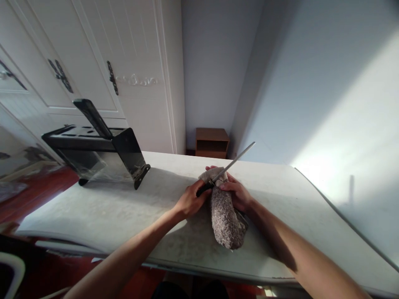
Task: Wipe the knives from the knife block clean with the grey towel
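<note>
In the head view, a sharpening steel [236,160] with a thin metal rod and a black handle points up and to the right above the table. My left hand [190,201] is closed around its black handle, close against a cloth. A grey-brown fuzzy cloth [225,220] is bunched around the lower end of the rod, and its thick end hangs down toward me. My right hand [237,193] grips this cloth from the right, thumb on top near the rod's base. The cloth hides some fingers of both hands.
On the left of the white table [162,174] stands a black knife block [124,149] with clear sides and one black-handled knife [92,117] in it. Behind are a white wardrobe [140,112] and a small brown cabinet [212,134]. A wall [311,104] borders the right.
</note>
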`<state>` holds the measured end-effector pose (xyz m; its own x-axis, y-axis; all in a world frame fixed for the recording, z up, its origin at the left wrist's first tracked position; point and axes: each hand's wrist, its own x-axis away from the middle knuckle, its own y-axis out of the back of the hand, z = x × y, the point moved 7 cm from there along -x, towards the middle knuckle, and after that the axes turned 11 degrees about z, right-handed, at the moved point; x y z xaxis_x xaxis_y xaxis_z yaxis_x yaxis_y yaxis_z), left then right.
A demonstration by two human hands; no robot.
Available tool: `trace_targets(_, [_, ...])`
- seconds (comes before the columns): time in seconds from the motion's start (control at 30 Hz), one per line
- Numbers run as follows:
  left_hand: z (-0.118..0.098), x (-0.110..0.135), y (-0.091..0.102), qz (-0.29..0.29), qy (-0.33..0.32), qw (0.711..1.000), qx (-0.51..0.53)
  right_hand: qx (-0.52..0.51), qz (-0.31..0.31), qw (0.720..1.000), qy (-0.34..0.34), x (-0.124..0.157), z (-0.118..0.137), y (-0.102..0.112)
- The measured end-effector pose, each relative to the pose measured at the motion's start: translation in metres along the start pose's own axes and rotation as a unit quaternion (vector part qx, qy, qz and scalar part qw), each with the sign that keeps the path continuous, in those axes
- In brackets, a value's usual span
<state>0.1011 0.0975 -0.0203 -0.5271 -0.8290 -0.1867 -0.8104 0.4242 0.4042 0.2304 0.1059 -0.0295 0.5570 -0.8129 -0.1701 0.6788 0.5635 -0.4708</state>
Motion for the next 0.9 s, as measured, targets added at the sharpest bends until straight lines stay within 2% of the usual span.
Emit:
trace_targets(0.13, [0.002, -0.009, -0.002, 0.034, -0.013, 0.999, 0.037, 0.014, 0.0, 0.999, -0.034, 0.001, -0.006, 0.0])
trace_targets(0.27, [0.01, -0.012, 0.001, 0.029, 0.005, 0.997, 0.067, 0.073, -0.043, 0.996, -0.042, 0.001, -0.011, 0.011])
trace_targets(0.33, [0.013, -0.011, 0.003, 0.02, 0.02, 0.997, 0.065, 0.14, -0.064, 0.988, -0.03, 0.002, -0.006, 0.015])
trace_targets(0.47, [0.014, -0.009, 0.006, -0.005, 0.031, 0.998, 0.06, 0.289, -0.084, 0.953, -0.04, 0.004, 0.014, 0.014])
trace_targets(0.67, [0.018, -0.004, 0.009, -0.024, 0.066, 0.994, 0.087, 0.292, -0.099, 0.942, -0.136, 0.012, 0.028, 0.021])
trace_targets(0.77, [0.019, -0.003, 0.008, -0.018, 0.076, 0.993, 0.089, 0.364, -0.146, 0.909, -0.14, 0.017, 0.041, 0.035])
trace_targets(0.9, [0.017, -0.002, 0.007, -0.008, 0.074, 0.994, 0.081, 0.438, -0.252, 0.86, -0.074, 0.028, 0.068, 0.052])
